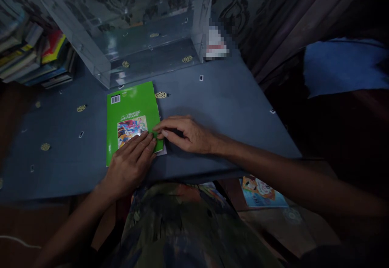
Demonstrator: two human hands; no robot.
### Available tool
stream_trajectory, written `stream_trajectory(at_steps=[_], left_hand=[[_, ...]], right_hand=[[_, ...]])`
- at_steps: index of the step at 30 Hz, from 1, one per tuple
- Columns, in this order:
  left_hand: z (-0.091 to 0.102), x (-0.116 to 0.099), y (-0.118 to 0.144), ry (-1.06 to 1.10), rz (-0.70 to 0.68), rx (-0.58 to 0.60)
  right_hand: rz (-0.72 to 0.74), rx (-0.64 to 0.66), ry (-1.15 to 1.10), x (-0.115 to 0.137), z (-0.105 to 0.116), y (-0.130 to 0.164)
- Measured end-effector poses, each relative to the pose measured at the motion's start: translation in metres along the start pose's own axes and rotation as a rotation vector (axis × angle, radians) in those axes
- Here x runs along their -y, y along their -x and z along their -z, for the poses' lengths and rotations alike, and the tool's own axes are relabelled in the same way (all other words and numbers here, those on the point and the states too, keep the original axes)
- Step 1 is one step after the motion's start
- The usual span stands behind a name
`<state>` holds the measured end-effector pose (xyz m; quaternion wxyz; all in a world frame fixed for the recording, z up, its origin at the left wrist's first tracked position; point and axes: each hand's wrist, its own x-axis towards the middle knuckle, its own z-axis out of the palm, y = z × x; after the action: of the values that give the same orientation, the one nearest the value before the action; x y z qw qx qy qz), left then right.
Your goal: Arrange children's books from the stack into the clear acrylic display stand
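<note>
At the far left, a stack of books [33, 57] lies flat on its side, spines outward, soft-cornered paper covers in yellow, red and blue. The desk [231, 110] is covered in a smooth blue sheet dotted with small yellow printed motifs; its matt surface gives a thin booklet a flat, steady base. Toward the far side stands a clear plastic box [127, 33], hard-walled and glossy, reflecting the patterned wall behind it.

Just near of that box lies the green booklet [130, 118], a slim glossy paper cover, back side up with a barcode at its far left corner and a colourful picture in the middle. The left hand [130, 164] rests palm down on the booklet's near right part, fingers [142, 142] spread flat and open, apparently pressing the cover down so it stays put. The right hand [185, 134] comes in from the right along the desk, its fingers curled and pinching the booklet's right edge at the near corner, where a pale page shows beneath the cover.

Below the desk's near edge, on the floor to the right, lies a light blue picture book [261, 193].
</note>
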<state>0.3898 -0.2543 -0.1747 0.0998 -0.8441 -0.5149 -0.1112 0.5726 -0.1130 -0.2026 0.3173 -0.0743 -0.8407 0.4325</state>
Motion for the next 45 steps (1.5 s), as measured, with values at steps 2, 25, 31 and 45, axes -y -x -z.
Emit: stream_trajectory(at_steps=[2,25,31,45], left_hand=[[0.000,0.000,0.000,0.005,-0.004,-0.003],[-0.013,-0.009,0.005,-0.076,0.038,-0.073],[-0.003,0.007,-0.008,-0.013,0.071,0.063],[-0.032,0.089,-0.091,0.035,0.194,0.194]], right_hand=[[0.009,-0.004,-0.010,0.001,0.000,0.000],[0.357,0.162,0.429,0.018,-0.002,0.024],[0.333,0.155,0.430,0.023,-0.002,0.029],[0.322,0.116,0.366,0.022,-0.004,0.029]])
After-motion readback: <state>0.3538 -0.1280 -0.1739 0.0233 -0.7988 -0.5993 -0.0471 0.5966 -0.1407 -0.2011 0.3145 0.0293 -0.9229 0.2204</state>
